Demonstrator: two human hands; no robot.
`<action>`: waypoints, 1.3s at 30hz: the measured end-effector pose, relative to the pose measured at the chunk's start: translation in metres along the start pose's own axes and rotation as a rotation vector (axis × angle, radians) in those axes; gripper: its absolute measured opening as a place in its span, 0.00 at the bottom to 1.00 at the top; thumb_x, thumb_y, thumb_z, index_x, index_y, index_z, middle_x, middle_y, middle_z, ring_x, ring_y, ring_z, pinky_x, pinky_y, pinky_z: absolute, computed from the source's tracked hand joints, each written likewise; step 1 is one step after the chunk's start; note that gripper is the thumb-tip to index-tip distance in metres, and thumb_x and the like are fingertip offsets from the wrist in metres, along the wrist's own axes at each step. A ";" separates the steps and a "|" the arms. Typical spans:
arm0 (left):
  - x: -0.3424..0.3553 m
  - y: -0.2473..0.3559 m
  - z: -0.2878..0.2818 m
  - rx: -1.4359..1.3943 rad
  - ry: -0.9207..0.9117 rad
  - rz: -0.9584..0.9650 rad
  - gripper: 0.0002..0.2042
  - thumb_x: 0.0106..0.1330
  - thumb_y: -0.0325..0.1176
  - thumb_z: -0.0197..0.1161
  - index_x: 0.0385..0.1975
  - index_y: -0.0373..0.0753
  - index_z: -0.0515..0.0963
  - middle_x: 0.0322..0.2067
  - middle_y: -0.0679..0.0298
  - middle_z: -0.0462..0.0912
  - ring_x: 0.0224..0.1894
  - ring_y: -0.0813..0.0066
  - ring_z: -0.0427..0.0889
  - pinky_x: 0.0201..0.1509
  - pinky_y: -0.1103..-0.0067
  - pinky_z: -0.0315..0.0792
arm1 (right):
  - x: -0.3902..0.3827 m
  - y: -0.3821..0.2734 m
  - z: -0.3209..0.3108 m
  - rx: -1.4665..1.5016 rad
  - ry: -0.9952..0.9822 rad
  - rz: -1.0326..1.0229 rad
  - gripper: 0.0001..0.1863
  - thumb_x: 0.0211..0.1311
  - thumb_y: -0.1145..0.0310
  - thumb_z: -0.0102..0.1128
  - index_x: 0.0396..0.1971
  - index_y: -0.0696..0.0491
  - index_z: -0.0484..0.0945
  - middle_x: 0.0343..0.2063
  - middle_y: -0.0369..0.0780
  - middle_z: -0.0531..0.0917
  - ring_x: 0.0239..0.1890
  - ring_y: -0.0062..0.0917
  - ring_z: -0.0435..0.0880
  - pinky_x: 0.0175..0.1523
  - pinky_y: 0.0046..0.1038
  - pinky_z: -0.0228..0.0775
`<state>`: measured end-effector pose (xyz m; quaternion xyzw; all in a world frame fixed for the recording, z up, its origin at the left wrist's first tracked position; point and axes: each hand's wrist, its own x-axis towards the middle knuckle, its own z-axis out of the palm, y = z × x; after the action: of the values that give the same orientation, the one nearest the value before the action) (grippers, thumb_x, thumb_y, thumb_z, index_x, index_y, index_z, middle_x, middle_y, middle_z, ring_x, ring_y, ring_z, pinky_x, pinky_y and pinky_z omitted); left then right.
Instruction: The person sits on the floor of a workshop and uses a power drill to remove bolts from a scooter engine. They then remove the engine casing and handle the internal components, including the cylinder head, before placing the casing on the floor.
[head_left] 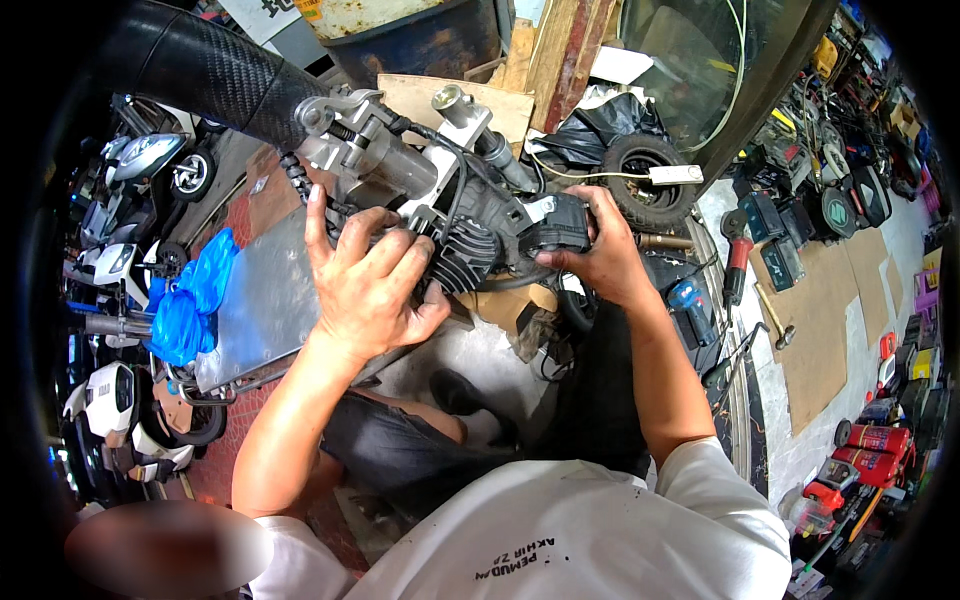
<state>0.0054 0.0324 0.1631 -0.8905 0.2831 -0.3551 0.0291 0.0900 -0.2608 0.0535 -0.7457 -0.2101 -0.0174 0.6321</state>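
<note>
My left hand (375,275) lies over the near side of a metal scooter-like front assembly (400,165). Its index finger stretches up beside a black hose (297,180); the other fingers curl, with thumb and fingertips against a black finned part (465,252). My right hand (612,250) wraps round a black block-shaped part (560,225) at the assembly's right side, thumb below and fingers over its far edge. A thick black tube with a woven pattern (205,65) runs from the assembly to the upper left. Black cables (460,190) cross the metal body. The undersides of both grips are hidden.
A flat grey deck (265,290) and a blue plastic bag (195,300) lie to the left, with parked scooters (150,160) beyond. Right are a small tyre (648,180), a white power strip (675,175), a blue power tool (690,310), a hammer (775,318) and fire extinguishers (870,455).
</note>
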 end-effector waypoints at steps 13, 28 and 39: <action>0.002 0.000 -0.001 -0.014 0.015 -0.007 0.19 0.42 0.46 0.68 0.34 0.44 0.86 0.32 0.67 0.81 0.49 0.61 0.83 0.81 0.37 0.44 | -0.014 -0.032 0.012 0.929 0.018 0.236 0.31 0.64 0.70 0.68 0.66 0.55 0.71 0.61 0.45 0.81 0.61 0.33 0.82 0.62 0.39 0.78; 0.001 -0.001 -0.002 -0.015 0.012 -0.008 0.20 0.42 0.47 0.67 0.35 0.45 0.86 0.32 0.69 0.82 0.50 0.60 0.83 0.81 0.35 0.44 | 0.043 -0.035 0.055 -0.058 0.467 -0.608 0.33 0.49 0.78 0.78 0.57 0.55 0.73 0.62 0.51 0.74 0.66 0.43 0.74 0.72 0.44 0.66; -0.001 -0.002 0.000 -0.014 0.014 0.000 0.21 0.43 0.49 0.67 0.36 0.44 0.86 0.33 0.69 0.80 0.50 0.61 0.83 0.79 0.31 0.47 | 0.039 -0.038 0.049 0.677 0.098 -0.040 0.30 0.58 0.75 0.74 0.59 0.60 0.71 0.54 0.43 0.79 0.56 0.26 0.79 0.65 0.30 0.71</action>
<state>0.0061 0.0348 0.1629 -0.8881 0.2857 -0.3594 0.0211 0.1013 -0.1981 0.0908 -0.4876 -0.1878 0.0052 0.8526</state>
